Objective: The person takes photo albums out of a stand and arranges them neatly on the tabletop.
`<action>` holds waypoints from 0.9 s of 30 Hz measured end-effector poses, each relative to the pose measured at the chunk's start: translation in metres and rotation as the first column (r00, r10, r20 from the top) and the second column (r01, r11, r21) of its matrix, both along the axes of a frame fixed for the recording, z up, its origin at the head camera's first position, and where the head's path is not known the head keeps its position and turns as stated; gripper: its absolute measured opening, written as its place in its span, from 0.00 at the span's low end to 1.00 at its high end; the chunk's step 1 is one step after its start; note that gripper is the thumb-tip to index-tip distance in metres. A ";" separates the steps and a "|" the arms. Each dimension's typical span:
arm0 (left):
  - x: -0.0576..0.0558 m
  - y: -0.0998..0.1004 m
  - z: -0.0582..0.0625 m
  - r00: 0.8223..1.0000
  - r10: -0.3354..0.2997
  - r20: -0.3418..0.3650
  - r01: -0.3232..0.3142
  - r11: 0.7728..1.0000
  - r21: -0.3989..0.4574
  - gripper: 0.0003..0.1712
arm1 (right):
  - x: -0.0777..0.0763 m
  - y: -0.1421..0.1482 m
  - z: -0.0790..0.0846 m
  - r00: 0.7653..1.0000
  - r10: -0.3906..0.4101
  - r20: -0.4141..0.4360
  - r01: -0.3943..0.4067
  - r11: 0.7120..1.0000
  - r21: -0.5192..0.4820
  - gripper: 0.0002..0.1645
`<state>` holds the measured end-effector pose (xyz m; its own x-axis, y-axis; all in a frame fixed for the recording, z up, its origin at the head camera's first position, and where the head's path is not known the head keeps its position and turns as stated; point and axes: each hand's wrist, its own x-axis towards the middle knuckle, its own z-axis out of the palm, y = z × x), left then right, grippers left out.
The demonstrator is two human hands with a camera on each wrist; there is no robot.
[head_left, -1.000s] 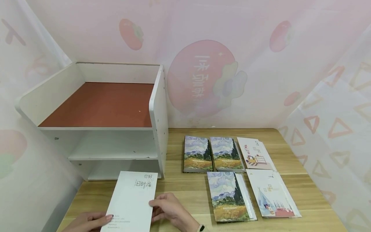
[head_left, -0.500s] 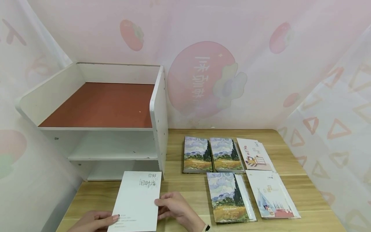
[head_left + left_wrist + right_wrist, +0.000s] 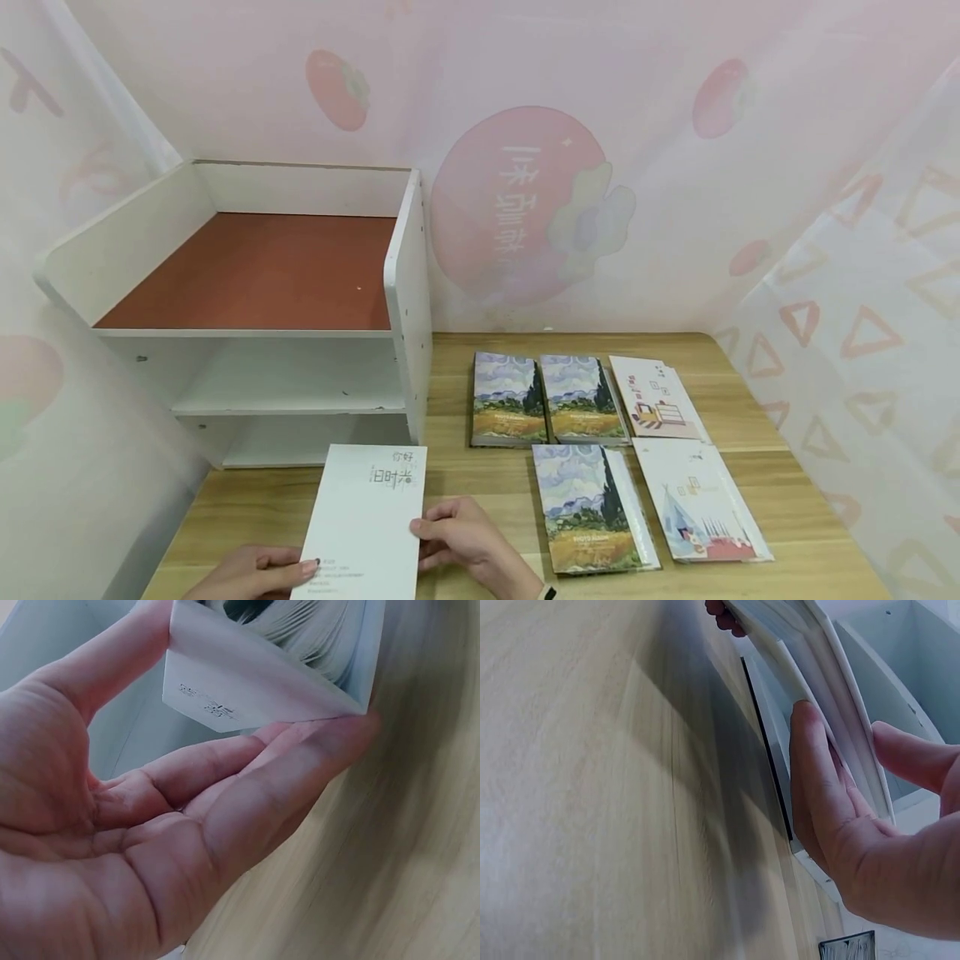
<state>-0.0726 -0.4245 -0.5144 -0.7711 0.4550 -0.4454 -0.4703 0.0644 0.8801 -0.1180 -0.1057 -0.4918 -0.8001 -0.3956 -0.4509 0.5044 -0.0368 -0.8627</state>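
A white photo album (image 3: pixel 367 517) with dark lettering on its cover is held above the table, in front of the shelf unit. My left hand (image 3: pixel 251 573) grips its lower left side, thumb on top and fingers beneath. On the opposite edge, my right hand (image 3: pixel 468 542) pinches it between thumb and fingers. In the left wrist view the end of the album (image 3: pixel 217 682) shows fanned pages between the covers. Layered pages of the album (image 3: pixel 855 735) also show in the right wrist view, between thumb and fingers.
A white shelf unit (image 3: pixel 408 308) with a red-brown top board (image 3: pixel 270 271) stands at left. On the wooden table (image 3: pixel 480 500) to the right lie landscape-cover photo albums (image 3: pixel 510 400) and two white illustrated albums (image 3: pixel 697 508). Curtains hang behind and at both sides.
Both hands have shifted a little to the right with the white album between them. The albums on the table and the shelf unit stay in place.
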 end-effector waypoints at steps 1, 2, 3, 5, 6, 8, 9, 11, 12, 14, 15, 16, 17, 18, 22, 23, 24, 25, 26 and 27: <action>0.000 0.001 0.000 1.000 0.004 -0.005 -0.004 1.000 -0.010 0.30 | 0.000 0.002 0.000 1.000 0.002 -0.001 -0.002 1.000 0.000 0.06; -0.001 0.003 -0.001 1.000 0.005 -0.010 -0.005 1.000 -0.025 0.31 | -0.001 0.003 -0.001 1.000 0.003 -0.002 -0.003 1.000 -0.001 0.06; -0.001 0.004 -0.002 1.000 0.003 -0.019 -0.004 0.999 -0.050 0.32 | -0.001 0.004 -0.002 1.000 0.002 -0.004 -0.002 1.000 -0.001 0.06; -0.002 0.007 -0.004 0.999 -0.006 -0.035 0.002 0.994 -0.110 0.34 | -0.002 0.007 -0.003 1.000 -0.007 -0.012 0.007 1.000 0.002 0.06; -0.002 0.009 -0.006 0.999 -0.014 -0.043 0.008 0.989 -0.146 0.35 | -0.002 0.008 -0.004 1.000 -0.013 -0.016 0.013 1.000 0.004 0.06; -0.003 0.012 -0.008 0.998 -0.032 -0.053 0.021 0.979 -0.201 0.37 | -0.002 0.011 -0.005 0.999 -0.027 -0.023 0.027 1.000 0.011 0.06; -0.003 0.013 -0.009 0.997 -0.041 -0.058 0.028 0.975 -0.222 0.38 | -0.002 0.013 -0.005 0.999 -0.032 -0.025 0.032 0.999 0.018 0.06; -0.004 0.016 -0.010 0.997 -0.052 -0.060 0.037 0.971 -0.235 0.38 | -0.001 0.016 -0.006 0.999 -0.032 -0.023 0.032 0.999 0.028 0.07; -0.004 0.017 -0.010 0.997 -0.054 -0.063 0.038 0.971 -0.237 0.38 | -0.001 0.018 -0.006 0.999 -0.031 -0.019 0.032 0.999 0.031 0.07; -0.004 0.020 -0.009 0.996 -0.059 -0.070 0.042 0.972 -0.232 0.38 | 0.000 0.022 -0.006 1.000 -0.028 -0.007 0.029 0.999 0.041 0.07; -0.004 0.021 -0.009 0.995 -0.064 -0.080 0.044 0.971 -0.234 0.37 | 0.001 0.024 -0.005 1.000 -0.028 0.000 0.028 0.998 0.049 0.07; -0.005 0.023 -0.008 0.994 -0.069 -0.089 0.046 0.971 -0.234 0.36 | 0.001 0.025 -0.005 1.000 -0.029 0.004 0.029 0.998 0.054 0.07; -0.005 0.025 -0.007 0.992 -0.073 -0.103 0.046 0.969 -0.242 0.35 | 0.002 0.027 -0.005 0.999 -0.033 0.008 0.033 0.998 0.061 0.07; -0.005 0.027 -0.006 0.990 -0.075 -0.117 0.045 0.969 -0.244 0.33 | 0.002 0.029 -0.005 0.999 -0.037 0.008 0.036 0.997 0.068 0.07; -0.006 0.035 -0.003 0.987 -0.073 -0.143 0.034 0.967 -0.254 0.31 | 0.002 0.033 -0.005 0.999 -0.054 -0.008 0.055 0.995 0.086 0.07; -0.006 0.037 -0.003 0.988 -0.068 -0.139 0.030 0.966 -0.257 0.32 | 0.002 0.034 -0.005 0.998 -0.057 -0.012 0.058 0.994 0.088 0.08; -0.006 0.039 -0.002 0.990 -0.064 -0.129 0.029 0.966 -0.256 0.32 | 0.002 0.035 -0.005 0.998 -0.062 -0.017 0.063 0.994 0.089 0.08; -0.007 0.040 -0.002 0.991 -0.061 -0.119 0.029 0.966 -0.256 0.33 | 0.002 0.036 -0.005 0.997 -0.068 -0.021 0.070 0.994 0.090 0.08; -0.007 0.042 -0.002 0.992 -0.059 -0.109 0.029 0.967 -0.253 0.34 | 0.002 0.037 -0.004 0.997 -0.073 -0.024 0.075 0.993 0.094 0.08; -0.007 0.043 -0.002 0.993 -0.057 -0.103 0.030 0.968 -0.251 0.34 | 0.002 0.037 -0.004 0.997 -0.077 -0.025 0.079 0.992 0.097 0.09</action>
<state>-0.0797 -0.3817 -0.5165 -0.8031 0.3748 -0.4631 -0.3644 0.3060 0.8795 -0.1165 -0.0683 -0.4961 -0.8364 -0.2865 -0.4672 0.4851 0.0098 -0.8744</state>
